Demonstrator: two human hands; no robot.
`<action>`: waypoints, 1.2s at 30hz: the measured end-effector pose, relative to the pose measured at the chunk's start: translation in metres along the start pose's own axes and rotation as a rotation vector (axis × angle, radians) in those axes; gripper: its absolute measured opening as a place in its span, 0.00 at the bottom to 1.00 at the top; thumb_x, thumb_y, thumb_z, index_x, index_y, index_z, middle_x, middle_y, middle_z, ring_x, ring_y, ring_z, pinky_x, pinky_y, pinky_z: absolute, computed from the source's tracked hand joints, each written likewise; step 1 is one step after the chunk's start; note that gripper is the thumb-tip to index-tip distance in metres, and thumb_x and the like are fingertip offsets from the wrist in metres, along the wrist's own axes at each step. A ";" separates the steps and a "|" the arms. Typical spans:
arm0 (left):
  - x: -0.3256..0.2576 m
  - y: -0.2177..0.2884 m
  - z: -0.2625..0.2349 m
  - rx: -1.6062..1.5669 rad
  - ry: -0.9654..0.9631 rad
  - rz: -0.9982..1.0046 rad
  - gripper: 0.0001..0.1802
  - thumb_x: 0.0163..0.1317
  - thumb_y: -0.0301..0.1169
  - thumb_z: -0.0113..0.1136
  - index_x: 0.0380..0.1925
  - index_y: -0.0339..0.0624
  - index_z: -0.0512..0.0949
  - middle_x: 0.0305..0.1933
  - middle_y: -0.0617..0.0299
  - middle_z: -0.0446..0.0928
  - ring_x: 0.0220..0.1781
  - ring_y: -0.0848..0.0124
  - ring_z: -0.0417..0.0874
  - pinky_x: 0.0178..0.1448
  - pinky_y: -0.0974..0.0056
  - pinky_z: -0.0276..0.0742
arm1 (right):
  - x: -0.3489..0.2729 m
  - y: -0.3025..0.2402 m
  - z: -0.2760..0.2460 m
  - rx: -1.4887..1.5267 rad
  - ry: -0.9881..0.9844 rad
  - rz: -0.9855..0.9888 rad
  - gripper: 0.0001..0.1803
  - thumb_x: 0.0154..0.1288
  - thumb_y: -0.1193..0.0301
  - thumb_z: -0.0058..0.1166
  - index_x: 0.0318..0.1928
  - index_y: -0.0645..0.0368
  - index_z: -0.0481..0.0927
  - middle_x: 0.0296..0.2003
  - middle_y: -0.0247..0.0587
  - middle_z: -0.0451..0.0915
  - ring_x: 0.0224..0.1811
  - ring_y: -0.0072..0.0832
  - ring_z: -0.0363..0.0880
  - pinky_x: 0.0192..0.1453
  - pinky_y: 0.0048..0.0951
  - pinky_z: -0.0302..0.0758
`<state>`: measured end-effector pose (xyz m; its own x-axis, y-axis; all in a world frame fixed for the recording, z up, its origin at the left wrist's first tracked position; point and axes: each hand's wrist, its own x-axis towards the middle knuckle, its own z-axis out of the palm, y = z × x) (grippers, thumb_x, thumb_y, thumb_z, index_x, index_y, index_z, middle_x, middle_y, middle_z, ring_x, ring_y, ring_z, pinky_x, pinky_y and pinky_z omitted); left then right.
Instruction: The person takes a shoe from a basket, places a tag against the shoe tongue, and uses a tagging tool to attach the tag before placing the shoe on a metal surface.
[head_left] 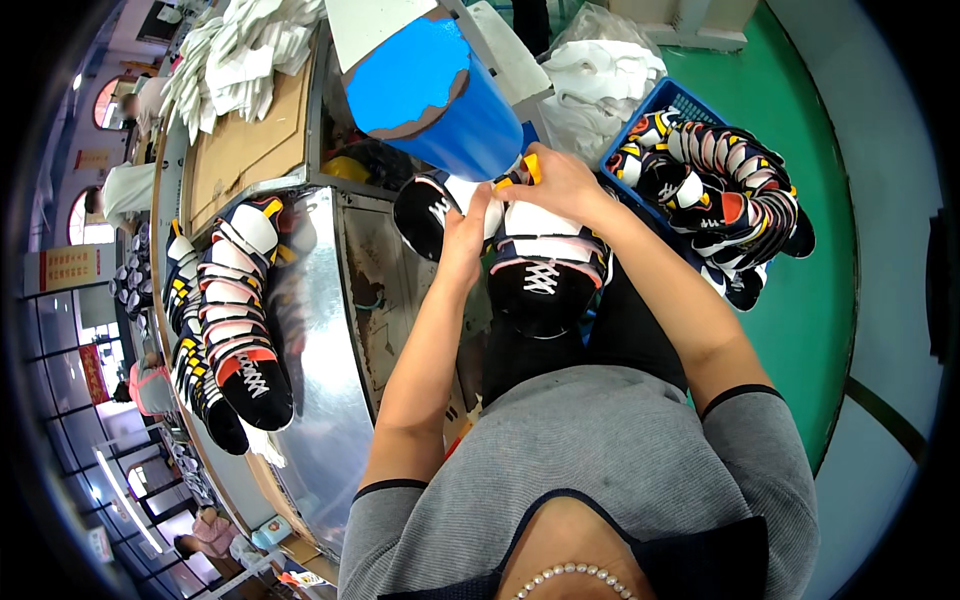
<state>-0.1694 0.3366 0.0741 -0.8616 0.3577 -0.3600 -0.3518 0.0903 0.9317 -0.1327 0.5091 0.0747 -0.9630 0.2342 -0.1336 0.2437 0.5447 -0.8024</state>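
Left hand (466,235) and right hand (566,190) meet, in the head view, over a stack of shoe uppers (541,297) on the person's lap. With its thumb pointing away from the body, the left hand grips the left side of the stack near its far end; some of its fingers are hidden. The right hand reaches over the far end and pinches a yellow tab (532,168) between thumb and fingers. The stack's black toe with white laces points back toward the person, above dark trousers (530,365). Another black-toed upper (424,213) lies just left of the left hand.

Just beyond the hands stands a blue cylinder (470,130), its bright blue covering ragged at the edge. To the left, more nested uppers (238,300) lie in rows on a shiny metal table (325,310). Farther up on that side, white cloth pieces (250,68) are heaped beside a brown board (250,138). To the right, a blue basket (695,97) on the green floor (800,130) is filled with curved stacks of similar uppers (725,180). Behind the basket is a clear bag (600,28) with white material in it.
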 end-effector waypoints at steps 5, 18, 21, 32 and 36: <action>0.007 -0.005 -0.003 -0.013 -0.037 0.061 0.21 0.66 0.39 0.52 0.50 0.32 0.73 0.49 0.60 0.75 0.48 0.73 0.75 0.52 0.67 0.69 | -0.005 -0.005 0.011 -0.006 0.023 -0.029 0.36 0.44 0.46 0.64 0.44 0.64 0.75 0.32 0.52 0.81 0.36 0.48 0.80 0.41 0.41 0.75; 0.022 0.000 -0.008 -0.121 -0.019 -0.076 0.28 0.61 0.39 0.60 0.54 0.30 0.65 0.50 0.53 0.75 0.50 0.65 0.79 0.52 0.61 0.75 | 0.022 0.038 0.014 0.617 -0.177 0.012 0.13 0.56 0.64 0.60 0.31 0.62 0.79 0.24 0.36 0.78 0.26 0.23 0.72 0.33 0.26 0.69; 0.041 -0.005 -0.010 -0.241 -0.058 -0.118 0.22 0.64 0.40 0.55 0.47 0.31 0.72 0.46 0.51 0.77 0.48 0.60 0.81 0.50 0.54 0.79 | 0.034 0.044 0.014 0.794 -0.307 0.092 0.11 0.60 0.66 0.59 0.33 0.63 0.79 0.27 0.33 0.79 0.29 0.19 0.73 0.34 0.23 0.69; -0.081 0.023 -0.015 -0.028 0.139 -0.114 0.29 0.70 0.50 0.42 0.53 0.33 0.70 0.47 0.54 0.78 0.44 0.69 0.80 0.51 0.65 0.75 | -0.014 0.092 -0.040 1.012 0.313 0.433 0.12 0.67 0.64 0.51 0.33 0.62 0.76 0.26 0.36 0.77 0.25 0.23 0.75 0.28 0.26 0.72; -0.090 -0.013 0.033 -0.018 -0.067 -0.032 0.24 0.61 0.37 0.61 0.53 0.35 0.69 0.46 0.62 0.75 0.48 0.74 0.75 0.51 0.69 0.70 | -0.036 0.043 0.017 0.953 0.197 0.276 0.09 0.65 0.69 0.51 0.37 0.63 0.79 0.27 0.36 0.78 0.28 0.23 0.76 0.31 0.27 0.72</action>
<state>-0.0748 0.3343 0.0965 -0.8239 0.4162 -0.3847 -0.3856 0.0858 0.9187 -0.0890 0.5108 0.0349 -0.8297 0.4303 -0.3555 0.1786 -0.3987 -0.8995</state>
